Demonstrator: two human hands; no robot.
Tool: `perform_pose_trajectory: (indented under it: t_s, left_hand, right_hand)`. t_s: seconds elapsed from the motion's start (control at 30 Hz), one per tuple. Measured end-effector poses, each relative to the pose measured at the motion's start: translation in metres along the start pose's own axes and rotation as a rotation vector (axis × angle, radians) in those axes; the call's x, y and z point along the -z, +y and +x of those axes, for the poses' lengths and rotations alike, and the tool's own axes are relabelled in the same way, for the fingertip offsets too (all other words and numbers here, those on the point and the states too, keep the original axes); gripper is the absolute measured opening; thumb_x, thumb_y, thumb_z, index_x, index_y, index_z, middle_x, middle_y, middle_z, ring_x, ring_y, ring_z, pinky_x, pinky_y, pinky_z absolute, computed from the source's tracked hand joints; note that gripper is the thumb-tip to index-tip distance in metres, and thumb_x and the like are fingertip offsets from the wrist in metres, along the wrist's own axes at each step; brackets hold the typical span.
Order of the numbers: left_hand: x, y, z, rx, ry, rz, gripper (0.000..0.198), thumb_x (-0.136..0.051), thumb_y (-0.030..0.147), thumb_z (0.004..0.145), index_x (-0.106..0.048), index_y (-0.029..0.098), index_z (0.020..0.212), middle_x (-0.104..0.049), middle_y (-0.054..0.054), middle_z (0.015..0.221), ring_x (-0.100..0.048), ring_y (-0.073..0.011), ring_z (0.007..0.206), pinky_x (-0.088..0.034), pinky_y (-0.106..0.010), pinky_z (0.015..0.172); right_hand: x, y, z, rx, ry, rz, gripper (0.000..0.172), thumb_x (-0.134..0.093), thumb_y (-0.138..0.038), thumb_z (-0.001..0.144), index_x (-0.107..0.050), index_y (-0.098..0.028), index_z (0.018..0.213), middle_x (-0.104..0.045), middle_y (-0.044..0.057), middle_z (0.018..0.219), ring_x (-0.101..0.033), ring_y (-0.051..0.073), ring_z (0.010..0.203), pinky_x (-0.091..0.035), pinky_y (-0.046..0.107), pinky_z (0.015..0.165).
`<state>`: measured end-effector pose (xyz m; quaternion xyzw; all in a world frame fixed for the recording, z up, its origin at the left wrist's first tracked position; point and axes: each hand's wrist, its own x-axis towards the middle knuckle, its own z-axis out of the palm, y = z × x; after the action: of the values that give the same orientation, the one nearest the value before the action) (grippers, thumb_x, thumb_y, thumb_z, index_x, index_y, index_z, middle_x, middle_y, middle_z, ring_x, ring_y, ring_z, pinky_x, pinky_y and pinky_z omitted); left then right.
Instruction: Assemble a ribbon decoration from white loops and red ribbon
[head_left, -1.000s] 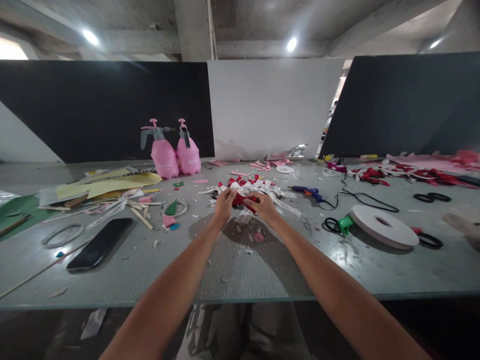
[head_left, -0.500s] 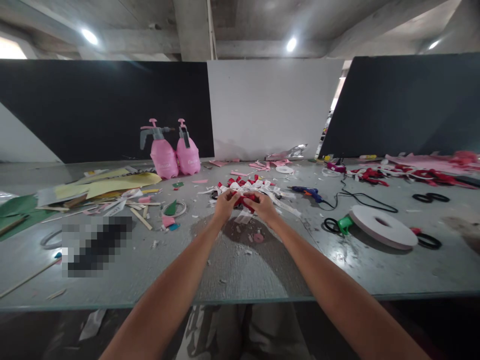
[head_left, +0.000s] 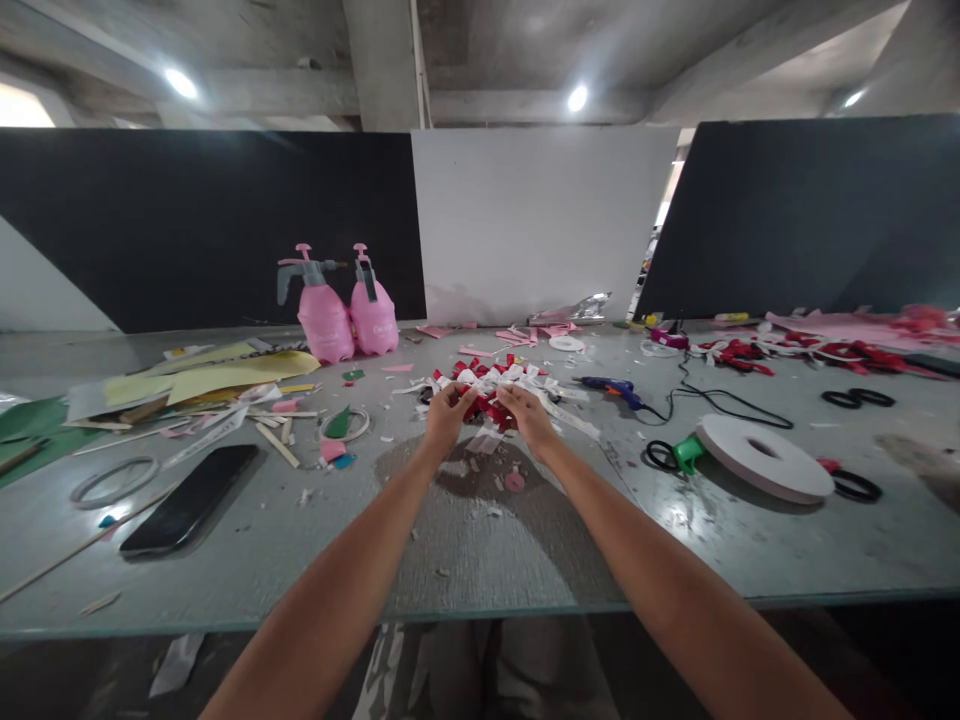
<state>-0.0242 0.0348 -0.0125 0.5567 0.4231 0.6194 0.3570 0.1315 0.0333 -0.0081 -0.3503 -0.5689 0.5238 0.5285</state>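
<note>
Both hands work at a heap of red and white ribbon loops (head_left: 499,372) in the middle of the table. My left hand (head_left: 448,415) is closed in a pinch on red ribbon (head_left: 490,411) at the heap's near left side. Facing it, my right hand (head_left: 531,415) pinches the near right side of the same red ribbon, its fingertips partly hiding what they hold. A short strip of translucent white ribbon (head_left: 486,440) hangs toward me between the hands. White ribbon tails spread out to the right of the heap.
A blue glue gun (head_left: 611,387) with a black cord lies right of the heap. Nearer stands a large white ribbon roll (head_left: 763,457) by scissors (head_left: 857,486). On the left are a phone (head_left: 191,500), two pink spray bottles (head_left: 327,320) and yellow sheets (head_left: 240,372).
My hands have moved slightly apart, showing more red ribbon between them. The view has shifted slightly. The pixelated patch on the left now shows as a phone.
</note>
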Motion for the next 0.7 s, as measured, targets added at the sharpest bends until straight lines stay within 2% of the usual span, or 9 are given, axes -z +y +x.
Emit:
perform_pose_trajectory:
  t_s: [0.2,0.3,0.4,0.57,0.7]
  left_hand:
    - [0.0006,-0.0031,-0.0006,0.002,-0.028,0.015,0.034,-0.067,0.049,0.074,-0.060,0.016,0.075,-0.049,0.005,0.056,-0.042,-0.0069,0.049,-0.033,-0.020,0.047]
    - [-0.0004,-0.0035,-0.0010,0.007,-0.026,0.011,0.035,-0.067,0.050,0.074,-0.060,0.016,0.076,-0.048,0.006,0.055,-0.041,-0.0067,0.048,-0.032,-0.020,0.047]
    - [-0.0009,-0.0030,-0.0013,0.004,-0.040,0.002,0.036,-0.067,0.051,0.074,-0.060,0.016,0.076,-0.047,0.006,0.054,-0.039,-0.0065,0.047,-0.031,-0.019,0.046]
    - [-0.0007,-0.0020,-0.0013,-0.023,-0.023,-0.013,0.033,-0.066,0.048,0.075,-0.059,0.016,0.076,-0.047,0.006,0.056,-0.037,-0.0060,0.046,-0.030,-0.020,0.046]
    - [-0.0016,0.0010,-0.0029,-0.017,-0.041,0.009,0.033,-0.069,0.048,0.073,-0.061,0.016,0.077,-0.050,0.005,0.058,-0.040,-0.0068,0.049,-0.031,-0.020,0.047]
  right_hand:
    - [-0.0006,0.0019,0.0026,-0.007,0.033,-0.039,0.032,-0.070,-0.041,0.064,-0.066,-0.018,0.086,-0.061,-0.002,0.066,-0.050,0.010,0.050,-0.044,0.023,0.047]
    - [-0.0006,0.0014,0.0017,-0.025,-0.009,0.002,0.031,-0.068,-0.041,0.067,-0.068,-0.019,0.089,-0.062,-0.002,0.066,-0.050,0.010,0.051,-0.042,0.022,0.047]
    - [-0.0008,0.0014,0.0009,-0.047,0.003,0.007,0.033,-0.068,-0.041,0.067,-0.069,-0.019,0.091,-0.061,-0.002,0.064,-0.050,0.011,0.052,-0.041,0.023,0.047]
    - [-0.0006,0.0029,0.0029,-0.038,0.003,-0.002,0.029,-0.064,-0.030,0.063,-0.072,-0.019,0.088,-0.067,-0.001,0.072,-0.053,0.011,0.057,-0.040,0.022,0.050]
    - [-0.0008,0.0058,0.0038,-0.066,0.011,-0.066,0.023,-0.060,-0.025,0.061,-0.072,-0.019,0.081,-0.065,-0.001,0.066,-0.053,0.012,0.057,-0.042,0.024,0.051]
